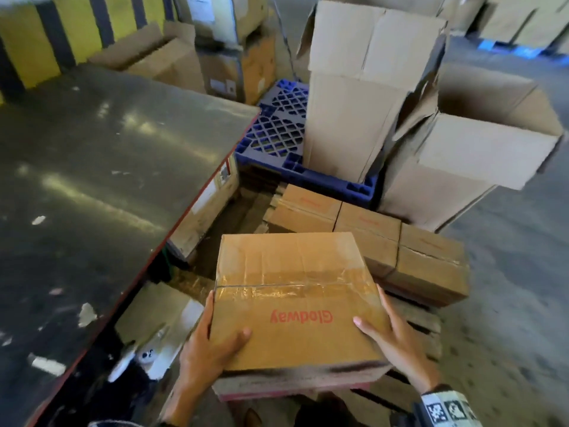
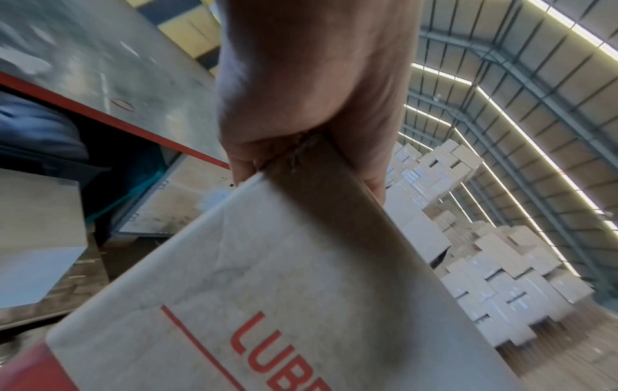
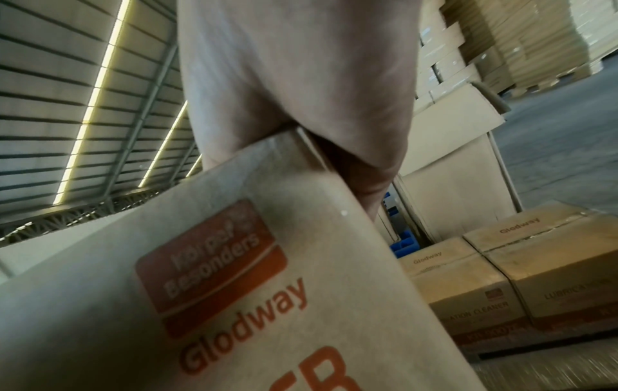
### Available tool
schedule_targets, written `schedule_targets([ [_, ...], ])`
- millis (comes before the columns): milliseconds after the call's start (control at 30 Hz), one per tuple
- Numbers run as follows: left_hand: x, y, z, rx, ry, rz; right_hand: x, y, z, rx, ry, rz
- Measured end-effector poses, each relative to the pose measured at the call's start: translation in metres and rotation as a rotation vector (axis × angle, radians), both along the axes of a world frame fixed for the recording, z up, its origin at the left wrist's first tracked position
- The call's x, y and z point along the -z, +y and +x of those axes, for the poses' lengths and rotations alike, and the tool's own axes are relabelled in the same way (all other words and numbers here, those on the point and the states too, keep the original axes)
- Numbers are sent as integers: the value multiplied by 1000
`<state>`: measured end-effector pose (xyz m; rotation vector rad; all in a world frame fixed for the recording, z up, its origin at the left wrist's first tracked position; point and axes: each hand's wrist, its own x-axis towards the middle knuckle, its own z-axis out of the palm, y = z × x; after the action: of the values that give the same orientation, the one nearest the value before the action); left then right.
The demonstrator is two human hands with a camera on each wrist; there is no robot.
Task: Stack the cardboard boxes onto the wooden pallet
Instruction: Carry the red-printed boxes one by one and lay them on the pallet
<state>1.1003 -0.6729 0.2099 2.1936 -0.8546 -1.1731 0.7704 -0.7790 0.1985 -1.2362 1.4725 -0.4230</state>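
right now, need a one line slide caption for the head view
Both hands, left hand and right hand, hold a taped Glodway box above the wooden pallet beside three placed boxes.

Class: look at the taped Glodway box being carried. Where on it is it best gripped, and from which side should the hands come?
Grip the box at its two near corners, one hand from each side, as the left hand and right hand do: thumbs on top, fingers around the side edges. It looks too wide for one hand, so opposed holds should keep it level.
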Motion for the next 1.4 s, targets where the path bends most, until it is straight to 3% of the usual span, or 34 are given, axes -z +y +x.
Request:
schedule_targets([
  [233, 3, -85, 72, 55, 33, -33, -14, -34, 67, 149, 58, -58],
  [400, 41, -146, 90, 111, 115, -40, 21, -72, 84, 218, 60, -46],
  [500, 95, -189, 98, 137, 149, -14, 74, -102, 86, 248, 94, -13],
  [767, 282, -274, 107, 158, 248, 179, 261, -160, 101, 221, 199, 123],
  [1000, 432, -316, 115, 216, 215, 197, 428, -179, 110, 221, 264, 150],
  [1200, 506, -342, 119, 224, 242, 80, 503, -201, 122, 290, 212, 65],
  [1400, 548, -356, 124, 270, 254, -24, 539, -212, 126, 304, 210, -33],
])
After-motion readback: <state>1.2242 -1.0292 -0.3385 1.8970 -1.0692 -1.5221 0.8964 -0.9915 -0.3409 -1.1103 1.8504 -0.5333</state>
